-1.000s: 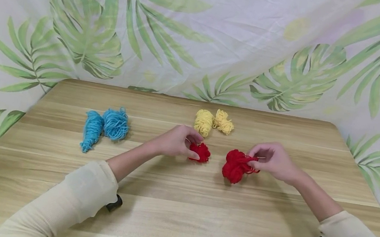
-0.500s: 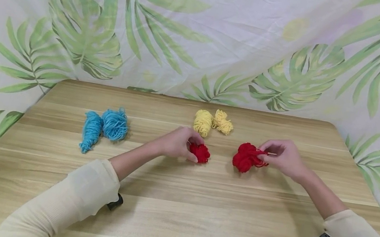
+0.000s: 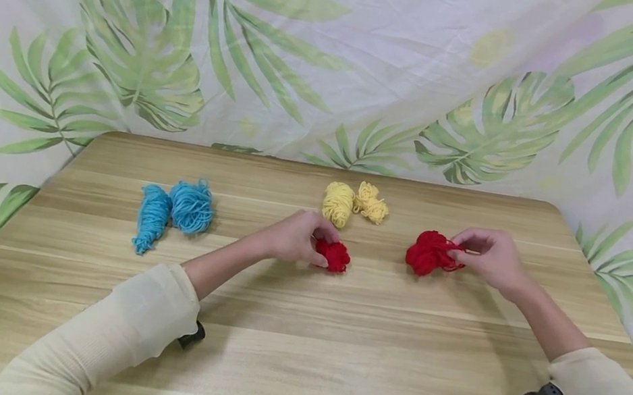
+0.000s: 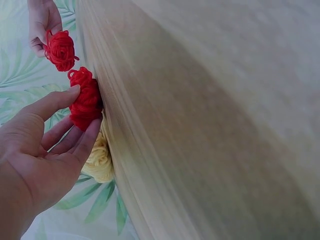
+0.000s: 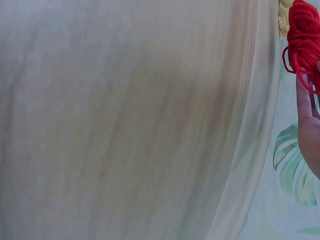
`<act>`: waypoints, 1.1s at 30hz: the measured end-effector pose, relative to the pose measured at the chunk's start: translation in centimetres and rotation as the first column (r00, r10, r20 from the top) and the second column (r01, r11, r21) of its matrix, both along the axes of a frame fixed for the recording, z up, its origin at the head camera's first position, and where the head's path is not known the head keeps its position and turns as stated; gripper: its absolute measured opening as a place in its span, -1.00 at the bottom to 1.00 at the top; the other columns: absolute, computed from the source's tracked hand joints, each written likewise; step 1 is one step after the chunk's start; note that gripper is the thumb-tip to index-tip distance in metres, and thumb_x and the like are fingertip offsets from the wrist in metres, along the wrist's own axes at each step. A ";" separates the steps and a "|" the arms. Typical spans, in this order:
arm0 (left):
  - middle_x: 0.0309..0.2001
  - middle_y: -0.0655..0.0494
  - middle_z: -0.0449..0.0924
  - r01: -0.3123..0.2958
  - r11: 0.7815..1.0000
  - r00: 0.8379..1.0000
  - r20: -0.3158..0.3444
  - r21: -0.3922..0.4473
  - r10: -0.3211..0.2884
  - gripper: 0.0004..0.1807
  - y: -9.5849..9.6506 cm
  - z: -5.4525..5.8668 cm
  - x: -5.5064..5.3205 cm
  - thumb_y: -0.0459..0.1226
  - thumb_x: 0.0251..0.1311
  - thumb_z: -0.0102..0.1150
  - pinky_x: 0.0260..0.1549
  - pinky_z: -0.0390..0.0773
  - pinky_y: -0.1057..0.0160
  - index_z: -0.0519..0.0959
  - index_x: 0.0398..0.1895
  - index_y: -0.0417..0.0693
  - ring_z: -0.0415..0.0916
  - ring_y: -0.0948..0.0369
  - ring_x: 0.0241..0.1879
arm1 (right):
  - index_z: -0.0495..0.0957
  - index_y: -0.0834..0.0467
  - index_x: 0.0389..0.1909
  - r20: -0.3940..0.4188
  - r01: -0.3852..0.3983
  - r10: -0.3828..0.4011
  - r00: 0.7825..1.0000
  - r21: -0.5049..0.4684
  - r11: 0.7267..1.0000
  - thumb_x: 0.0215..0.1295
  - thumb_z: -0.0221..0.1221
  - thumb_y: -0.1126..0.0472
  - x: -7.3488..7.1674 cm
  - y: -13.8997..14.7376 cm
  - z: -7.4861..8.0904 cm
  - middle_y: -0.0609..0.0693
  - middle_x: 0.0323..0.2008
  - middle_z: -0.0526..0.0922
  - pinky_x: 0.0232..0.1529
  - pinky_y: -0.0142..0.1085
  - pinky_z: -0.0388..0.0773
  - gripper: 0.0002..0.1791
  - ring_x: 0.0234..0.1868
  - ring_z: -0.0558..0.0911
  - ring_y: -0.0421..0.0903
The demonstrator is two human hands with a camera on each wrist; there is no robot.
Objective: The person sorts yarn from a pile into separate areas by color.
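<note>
On the table's middle lies a small bundle of red yarn (image 3: 334, 256); my left hand (image 3: 297, 237) holds it between thumb and fingers. The left wrist view shows the thumb on one side of this red yarn (image 4: 86, 100) and the fingers on the other. My right hand (image 3: 490, 259) pinches the loose end of a second red yarn bundle (image 3: 430, 253), which hangs off to the right, seemingly just above the wood. In the right wrist view this bundle (image 5: 304, 35) is partly cut off by the frame's edge.
Two yellow yarn bundles (image 3: 338, 204) lie behind the left hand, side by side. Farther left are two blue yarn bundles (image 3: 192, 206). All rest on a wooden table (image 3: 316, 361), with a leaf-patterned cloth (image 3: 325, 55) hanging behind its far edge.
My right hand has carried its red yarn bundle to the right and a little away from me. The left hand and its yarn have stayed nearly in place.
</note>
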State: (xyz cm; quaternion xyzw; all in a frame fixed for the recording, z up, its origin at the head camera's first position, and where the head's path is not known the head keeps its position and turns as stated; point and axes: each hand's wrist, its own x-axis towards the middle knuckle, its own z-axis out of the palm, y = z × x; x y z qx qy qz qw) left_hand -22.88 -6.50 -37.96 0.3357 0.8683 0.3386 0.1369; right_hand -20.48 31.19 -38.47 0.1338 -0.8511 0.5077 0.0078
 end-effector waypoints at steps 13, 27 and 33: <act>-0.12 -0.09 0.74 -0.050 0.999 0.997 0.061 0.021 0.049 -0.69 0.2 0.3 0.2 -0.52 0.08 0.47 -0.03 0.65 0.24 0.70 -0.07 -0.34 0.63 0.10 -0.09 | 0.63 0.52 -0.17 -0.032 0.046 -0.044 0.998 0.050 0.998 0.27 0.34 0.49 -0.1 1.5 0.3 -0.30 -0.36 0.71 -0.30 -0.49 0.63 -0.82 -0.27 0.67 -0.37; -0.16 -0.10 0.76 -0.039 0.999 0.998 0.060 0.032 0.037 -0.75 0.1 0.2 0.2 -0.56 0.10 0.43 -0.10 0.68 0.27 0.72 -0.12 -0.37 0.67 0.14 -0.15 | 0.70 0.40 -0.24 -0.032 0.103 -0.101 0.994 0.057 0.993 0.27 0.34 0.49 -1.1 3.2 0.7 -0.15 -0.36 0.75 -0.33 -0.47 0.64 -0.93 -0.35 0.66 -0.37; -0.14 -0.09 0.76 -0.027 1.000 0.998 0.055 0.015 0.026 -0.72 0.2 0.3 0.2 -0.54 0.07 0.46 -0.08 0.68 0.27 0.72 -0.10 -0.36 0.66 0.14 -0.13 | 0.64 0.50 -0.16 -0.024 0.155 -0.153 0.988 0.088 0.984 0.29 0.35 0.45 -1.2 3.9 0.9 -0.35 -0.39 0.69 -0.30 -0.52 0.62 -0.81 -0.34 0.65 -0.41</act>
